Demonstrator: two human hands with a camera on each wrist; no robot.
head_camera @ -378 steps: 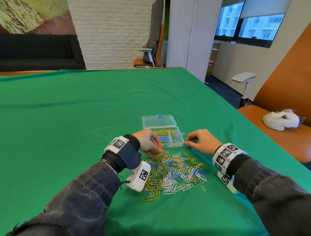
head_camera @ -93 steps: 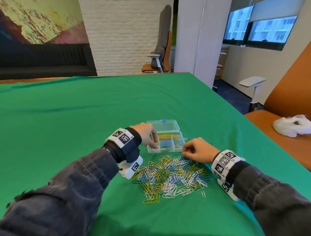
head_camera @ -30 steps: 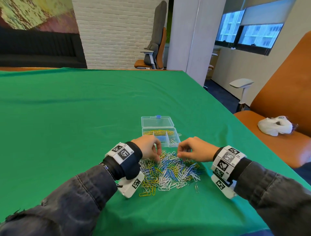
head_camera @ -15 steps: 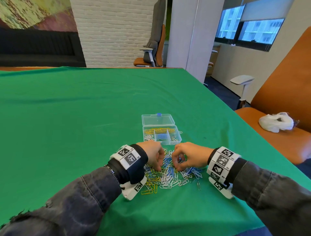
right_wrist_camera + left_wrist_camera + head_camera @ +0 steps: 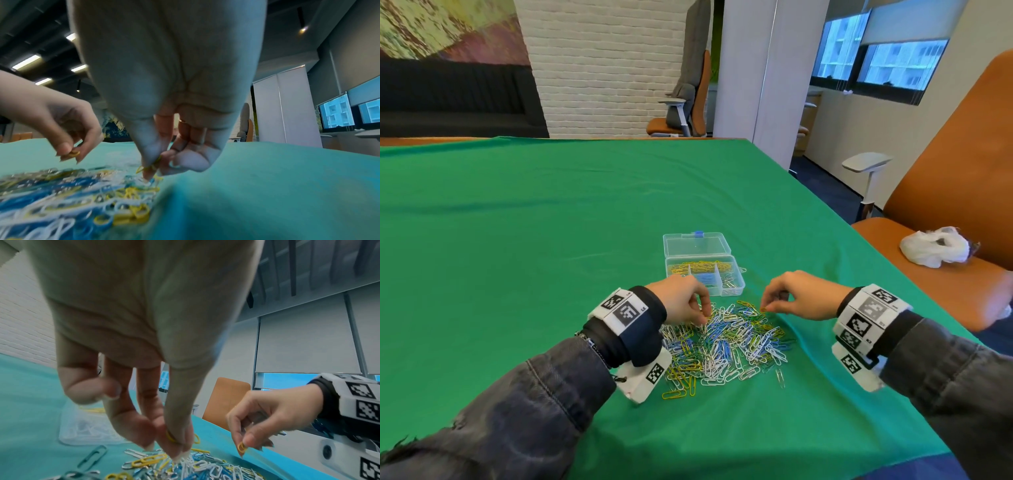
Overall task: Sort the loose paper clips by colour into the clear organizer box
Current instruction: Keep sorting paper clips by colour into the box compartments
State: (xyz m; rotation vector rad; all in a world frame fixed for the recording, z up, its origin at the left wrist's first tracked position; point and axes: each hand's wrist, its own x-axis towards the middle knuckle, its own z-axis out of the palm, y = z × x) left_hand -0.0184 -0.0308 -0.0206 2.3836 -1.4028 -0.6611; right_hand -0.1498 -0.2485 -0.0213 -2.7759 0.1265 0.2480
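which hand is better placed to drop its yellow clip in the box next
Left, probably. The left hand pinches a yellow clip nearer the organizer box; the right hand, pinching another, is slightly farther.

A white square pillar (image 5: pixel 763 78) stands just past the far right corner of the table (image 5: pixel 534 212), which is draped in green cloth. Left of the pillar runs a white brick wall (image 5: pixel 599 65), with an orange office chair (image 5: pixel 688 102) between them. Further left of the brick sits a dark sofa (image 5: pixel 455 99) under a colourful mural (image 5: pixel 445 31). Right of the pillar are windows (image 5: pixel 876 65) with roller blinds half down. An orange seat (image 5: pixel 941 212) nearer right carries a white plastic bag (image 5: pixel 933 250). Ceiling strip lights (image 5: pixel 26 61) glow overhead.
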